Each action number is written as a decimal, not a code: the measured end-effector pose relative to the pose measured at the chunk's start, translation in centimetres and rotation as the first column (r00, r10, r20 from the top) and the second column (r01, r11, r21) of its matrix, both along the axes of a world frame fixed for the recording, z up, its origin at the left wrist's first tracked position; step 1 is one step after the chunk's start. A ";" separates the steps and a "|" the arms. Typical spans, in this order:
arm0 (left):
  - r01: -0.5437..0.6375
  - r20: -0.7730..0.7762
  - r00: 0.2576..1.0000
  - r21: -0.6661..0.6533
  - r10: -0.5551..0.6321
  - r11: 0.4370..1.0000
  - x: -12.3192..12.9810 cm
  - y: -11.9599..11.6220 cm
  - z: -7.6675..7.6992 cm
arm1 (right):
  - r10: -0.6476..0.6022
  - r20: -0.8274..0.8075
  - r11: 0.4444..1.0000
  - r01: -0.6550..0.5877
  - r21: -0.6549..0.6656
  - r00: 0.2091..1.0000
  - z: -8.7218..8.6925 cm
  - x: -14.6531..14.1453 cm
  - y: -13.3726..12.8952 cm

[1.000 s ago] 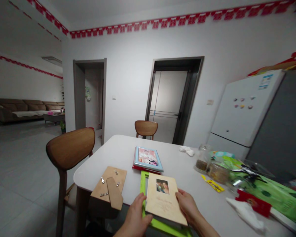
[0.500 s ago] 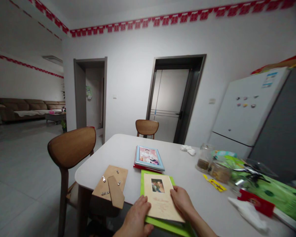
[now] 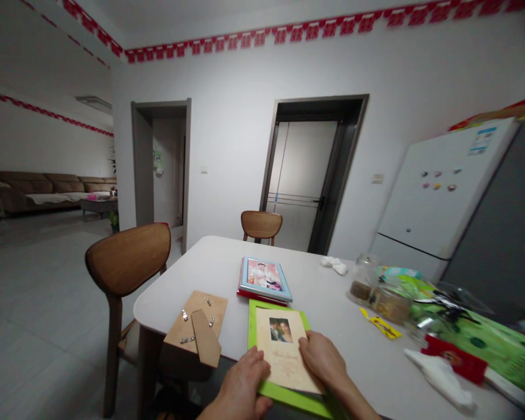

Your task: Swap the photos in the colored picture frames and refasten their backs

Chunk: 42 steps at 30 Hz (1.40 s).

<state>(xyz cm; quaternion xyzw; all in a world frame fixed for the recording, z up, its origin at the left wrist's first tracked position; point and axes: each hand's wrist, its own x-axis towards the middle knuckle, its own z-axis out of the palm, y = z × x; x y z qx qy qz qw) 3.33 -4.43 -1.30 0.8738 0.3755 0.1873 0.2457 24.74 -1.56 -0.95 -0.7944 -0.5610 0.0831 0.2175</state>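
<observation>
A cream card point(image 3: 284, 367) with a small photo of two people printed on it lies over a bright green picture frame point(image 3: 252, 324), leaving strips of green showing around it. My left hand point(image 3: 244, 382) is closed at the lower left, its fingers on the card's left edge and its thumb by the frame. At the right edge of the card, my right hand point(image 3: 326, 359) is closed, fingertips on the paper and the frame's right side partly covered. To the left rests a brown backing board point(image 3: 205, 318) with metal clips and a stand leg, overhanging the table edge.
Behind the green frame, a blue-edged framed photo point(image 3: 265, 277) sits on a red item. Glass jars point(image 3: 363, 286), a yellow packet point(image 3: 381, 324), a red packet point(image 3: 455, 359) and white tissue point(image 3: 440, 379) occupy the table's right side. A wooden chair point(image 3: 129, 259) stands left.
My right hand has moved slightly left along with the card, which now sits a little more squarely over the green frame. My left hand has barely shifted.
</observation>
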 end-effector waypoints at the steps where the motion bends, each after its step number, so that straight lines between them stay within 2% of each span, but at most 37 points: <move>1: 0.011 0.001 1.000 0.012 -0.011 1.000 0.0 0.0 0.0 | -0.006 0.040 1.000 0.006 -0.014 0.999 0.1 -0.2 -0.2; 5: 0.020 0.003 1.000 0.048 -0.020 0.999 0.1 -0.1 -0.1 | 0.010 0.270 0.999 0.002 -0.047 0.963 0.1 -1.3 -1.0; 8: -0.001 0.004 1.000 0.038 0.001 0.999 -0.5 -0.3 -0.2 | 0.013 0.353 1.000 -0.004 -0.028 0.936 -0.2 -1.6 -1.3; 10: -0.032 0.007 0.999 0.052 0.032 0.998 -1.8 -0.3 -0.1 | 0.004 0.356 1.000 0.001 -0.014 0.934 -0.5 -1.4 -1.4; 13: -0.101 -0.016 0.994 0.135 0.104 0.986 -5.3 1.0 0.1 | -0.006 0.272 1.000 0.005 0.004 0.962 -0.5 -1.3 -1.3; 15: -0.210 -0.109 0.967 0.176 0.231 0.962 -8.1 2.5 -0.1 | 0.040 0.195 0.997 -0.051 0.053 0.980 -0.4 -1.8 -1.2; 19: -0.468 -0.249 0.810 0.268 0.530 0.842 -12.6 5.8 -1.7 | 0.273 0.117 0.951 -0.286 0.121 0.955 0.2 -6.1 -0.8; 21: -0.510 -0.231 0.778 0.312 0.585 0.802 -13.6 6.5 -2.6 | 0.380 0.086 0.911 -0.388 0.141 0.921 0.3 -9.3 -0.7; 23: -0.508 -0.193 0.791 0.325 0.581 0.798 -13.8 6.7 -3.0 | 0.469 0.044 0.864 -0.469 0.182 0.882 0.5 -12.5 -0.4; 25: -0.497 -0.165 0.810 0.315 0.562 0.809 -13.3 6.4 -2.8 | 0.501 0.013 0.848 -0.494 0.190 0.865 0.6 -15.0 0.1; 27: -0.490 -0.138 0.824 0.313 0.549 0.814 -12.6 6.0 -2.4 | 0.482 -0.025 0.863 -0.470 0.186 0.876 0.8 -16.3 0.6; 30: -0.471 -0.069 0.853 0.322 0.517 0.821 -11.0 5.3 -1.6 | 0.446 -0.066 0.880 -0.424 0.214 0.892 1.4 -15.9 0.7; 33: -0.428 0.061 0.900 0.310 0.432 0.849 -8.6 4.3 -1.3 | 0.436 -0.048 0.879 -0.414 0.236 0.899 1.9 -13.0 -0.5; 36: -0.325 0.130 0.945 0.301 0.299 0.897 -5.1 2.8 -1.2 | 0.402 0.021 0.887 -0.395 0.238 0.915 1.6 -8.4 -2.6; 39: -0.187 0.029 0.982 0.291 0.187 0.938 -1.2 1.4 -1.1 | 0.333 0.058 0.917 -0.338 0.214 0.941 0.5 -3.6 -4.6; 42: -0.121 -0.061 0.988 0.272 0.142 0.955 1.7 0.8 -1.2 | 0.289 0.109 0.928 -0.306 0.214 0.951 -0.8 -0.1 -5.6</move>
